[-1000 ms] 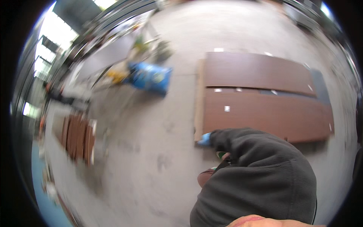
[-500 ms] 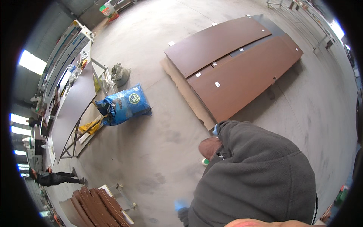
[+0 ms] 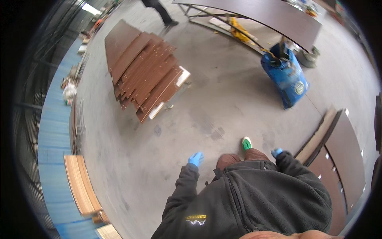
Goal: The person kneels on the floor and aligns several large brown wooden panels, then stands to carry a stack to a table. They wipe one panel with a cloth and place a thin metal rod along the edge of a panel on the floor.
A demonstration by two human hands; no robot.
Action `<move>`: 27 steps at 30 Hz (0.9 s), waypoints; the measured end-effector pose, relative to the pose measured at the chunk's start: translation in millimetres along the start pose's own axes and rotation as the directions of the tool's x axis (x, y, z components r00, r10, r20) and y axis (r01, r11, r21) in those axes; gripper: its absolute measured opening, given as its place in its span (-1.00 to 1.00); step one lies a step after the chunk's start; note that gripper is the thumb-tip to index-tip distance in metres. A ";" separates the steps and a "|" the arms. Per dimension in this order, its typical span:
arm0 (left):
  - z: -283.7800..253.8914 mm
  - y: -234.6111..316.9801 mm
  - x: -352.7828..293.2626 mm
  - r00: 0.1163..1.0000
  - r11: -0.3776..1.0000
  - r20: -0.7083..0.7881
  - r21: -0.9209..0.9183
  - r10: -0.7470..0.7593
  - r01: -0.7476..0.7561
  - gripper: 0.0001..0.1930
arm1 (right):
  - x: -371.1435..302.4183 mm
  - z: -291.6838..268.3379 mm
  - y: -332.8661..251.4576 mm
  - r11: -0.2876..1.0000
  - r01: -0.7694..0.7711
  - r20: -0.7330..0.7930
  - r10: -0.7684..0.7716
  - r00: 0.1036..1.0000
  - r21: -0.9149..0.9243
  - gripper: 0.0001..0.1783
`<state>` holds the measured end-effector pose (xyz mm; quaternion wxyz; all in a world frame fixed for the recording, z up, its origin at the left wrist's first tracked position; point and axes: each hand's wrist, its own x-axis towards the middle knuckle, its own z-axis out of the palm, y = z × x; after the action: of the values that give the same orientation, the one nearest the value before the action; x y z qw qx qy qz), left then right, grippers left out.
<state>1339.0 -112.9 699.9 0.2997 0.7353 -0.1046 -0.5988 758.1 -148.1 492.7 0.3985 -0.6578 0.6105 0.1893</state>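
Note:
My left hand (image 3: 195, 159), in a blue glove, hangs by my side over the bare concrete floor (image 3: 223, 99) and holds nothing. At my other side, my right hand (image 3: 276, 152), also in a blue glove, is mostly hidden behind my dark fleece sleeve; whether it holds anything is hidden. One green-toed shoe (image 3: 246, 143) steps forward between the hands. A stack of dark brown boards (image 3: 145, 73) lies ahead to the left. Large brown panels (image 3: 346, 155) lie flat on the floor close to my right hand.
A blue sack (image 3: 287, 75) stands ahead right, by a long brown-topped table on metal legs (image 3: 270, 18). Another person's legs (image 3: 159, 10) are at the far top. Light wooden boards (image 3: 81, 185) lie at lower left beside a blue strip of floor.
The view has swung round: the brown panels moved from ahead to my right, the board stack came from lower left to ahead. My left hand now shows at my side.

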 end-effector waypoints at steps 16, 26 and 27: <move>-176.3 216.0 185.1 0.983 0.862 -0.128 -0.504 -0.135 0.053 -0.33 | 355.0 -380.8 -452.1 0.677 0.202 -0.231 -0.050 0.972 0.707 -0.61; -197.9 459.6 283.0 0.994 0.860 -0.064 -0.499 0.084 -0.105 -0.31 | 426.3 -460.1 -563.1 0.748 0.191 -0.123 -0.146 0.982 0.635 -0.51; -191.6 483.7 290.7 0.995 0.844 -0.024 -0.528 0.098 -0.095 -0.32 | 439.6 -473.1 -572.6 0.744 0.250 -0.157 -0.195 0.968 0.619 -0.52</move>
<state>1694.8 -587.8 755.7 0.5199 0.6171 0.0267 -0.5900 1272.3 -828.3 626.1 0.5911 -0.5601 0.5711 -0.1035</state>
